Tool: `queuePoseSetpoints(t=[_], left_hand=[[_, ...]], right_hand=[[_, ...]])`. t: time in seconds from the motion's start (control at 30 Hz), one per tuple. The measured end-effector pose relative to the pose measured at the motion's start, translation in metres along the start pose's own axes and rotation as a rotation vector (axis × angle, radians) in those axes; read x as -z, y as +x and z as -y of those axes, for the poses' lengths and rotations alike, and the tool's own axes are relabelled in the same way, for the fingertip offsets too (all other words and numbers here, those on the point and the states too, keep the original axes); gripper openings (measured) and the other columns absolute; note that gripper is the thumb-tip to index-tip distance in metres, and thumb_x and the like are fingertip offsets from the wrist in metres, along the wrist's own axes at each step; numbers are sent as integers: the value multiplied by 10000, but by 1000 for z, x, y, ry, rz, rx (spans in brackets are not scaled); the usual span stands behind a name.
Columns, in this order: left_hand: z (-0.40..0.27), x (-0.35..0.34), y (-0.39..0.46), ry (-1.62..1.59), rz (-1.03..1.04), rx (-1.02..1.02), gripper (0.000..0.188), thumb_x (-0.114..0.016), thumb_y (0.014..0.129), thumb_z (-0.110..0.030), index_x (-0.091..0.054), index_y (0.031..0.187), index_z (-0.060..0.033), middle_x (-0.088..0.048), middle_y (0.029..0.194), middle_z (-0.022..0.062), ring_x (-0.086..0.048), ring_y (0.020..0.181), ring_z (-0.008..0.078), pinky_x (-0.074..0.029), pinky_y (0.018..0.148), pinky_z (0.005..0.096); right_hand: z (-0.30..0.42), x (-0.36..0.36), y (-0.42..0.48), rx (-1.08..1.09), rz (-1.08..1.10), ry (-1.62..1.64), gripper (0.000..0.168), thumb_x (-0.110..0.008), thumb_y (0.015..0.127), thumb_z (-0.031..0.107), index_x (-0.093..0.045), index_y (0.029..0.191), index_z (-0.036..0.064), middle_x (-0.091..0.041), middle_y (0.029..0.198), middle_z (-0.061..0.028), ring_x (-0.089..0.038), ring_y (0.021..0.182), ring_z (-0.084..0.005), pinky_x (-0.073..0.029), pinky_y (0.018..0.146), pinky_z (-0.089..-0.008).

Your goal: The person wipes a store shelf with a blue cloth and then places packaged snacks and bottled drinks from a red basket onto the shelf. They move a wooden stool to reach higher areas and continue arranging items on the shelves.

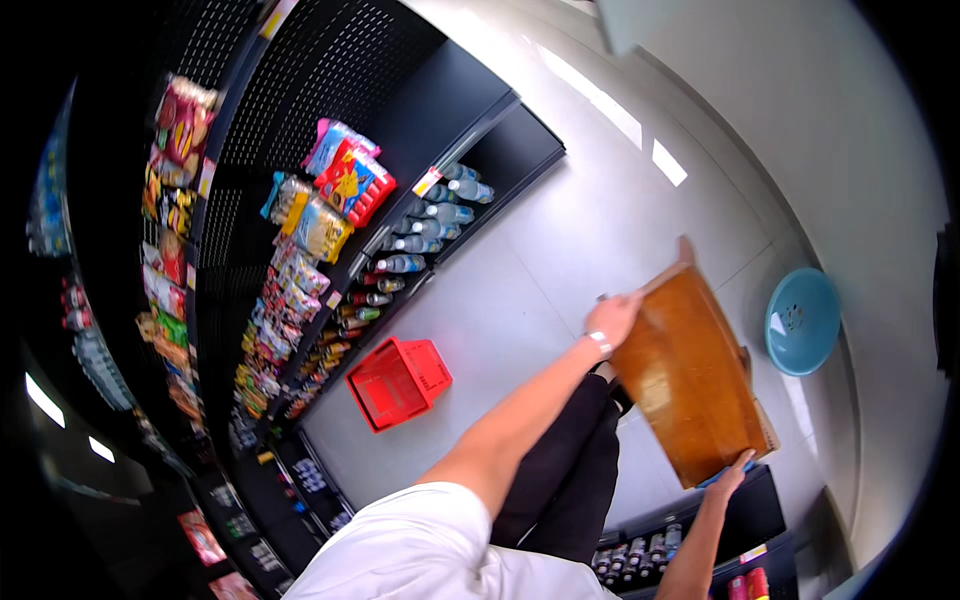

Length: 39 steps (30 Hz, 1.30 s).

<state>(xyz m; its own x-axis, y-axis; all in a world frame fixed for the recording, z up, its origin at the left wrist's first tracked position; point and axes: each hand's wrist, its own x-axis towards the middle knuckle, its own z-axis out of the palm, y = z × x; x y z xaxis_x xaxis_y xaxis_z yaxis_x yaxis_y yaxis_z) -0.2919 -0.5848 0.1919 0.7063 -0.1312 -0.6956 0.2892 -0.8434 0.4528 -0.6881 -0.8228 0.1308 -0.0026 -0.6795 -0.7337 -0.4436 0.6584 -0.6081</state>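
Observation:
My left hand (616, 321) grips the upper left edge of a brown wooden piece of furniture (679, 367), which looks like a small table or stool. It has a broad glossy top and a leg jutting out at its upper end, partly blurred. At the lower right corner of the top, my right hand (727, 480) holds on, with the fingers over the edge. Something blue shows beside these fingers, too little of it to name. The piece is tilted in front of my legs, and its underside is mostly hidden.
A red plastic shopping basket (397, 384) is on the grey tiled floor, left of my legs. To the right, near the wall, is a blue basin (802, 322) with small bits inside. Black store shelves (450, 90) hold snacks and bottles; another low shelf with bottles (637, 555) stands near my right arm.

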Motion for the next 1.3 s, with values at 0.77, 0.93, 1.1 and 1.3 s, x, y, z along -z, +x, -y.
queuePoseSetpoints(t=[0.77,0.93,1.1,1.3], left_hand=[[501,49,-190,-1397,-978,869,792,-384,934,-671,-500,1319,11,-585,1273,132,-587,1112,266,-479,962,387],[497,57,-171,-1493,-921,873,763,-396,946,-645,-502,1324,9,-575,1291,121,-578,1121,256,-470,964,373],[484,47,-144,-1606,-880,850,719,-402,955,-621,-524,1293,2,-588,1261,109,-586,1096,247,-481,945,365],[470,36,-101,-1523,-954,874,743,-381,966,-592,-552,1197,94,-621,1163,184,-635,990,283,-513,886,360]], right_hand=[[-64,-431,-212,871,790,-1156,565,-580,883,568,-605,757,19,-598,699,-220,-546,685,-425,-458,663,-452],[-64,-463,-215,938,751,-1276,613,-572,882,595,-612,757,-4,-595,686,-237,-562,680,-421,-463,666,-451],[-34,-492,-220,988,759,-1250,617,-584,899,558,-576,725,-33,-535,613,-200,-472,588,-345,-447,641,-436],[-16,-515,-187,1004,713,-1218,594,-601,902,530,-587,742,-42,-530,616,-191,-436,583,-319,-442,629,-415]])
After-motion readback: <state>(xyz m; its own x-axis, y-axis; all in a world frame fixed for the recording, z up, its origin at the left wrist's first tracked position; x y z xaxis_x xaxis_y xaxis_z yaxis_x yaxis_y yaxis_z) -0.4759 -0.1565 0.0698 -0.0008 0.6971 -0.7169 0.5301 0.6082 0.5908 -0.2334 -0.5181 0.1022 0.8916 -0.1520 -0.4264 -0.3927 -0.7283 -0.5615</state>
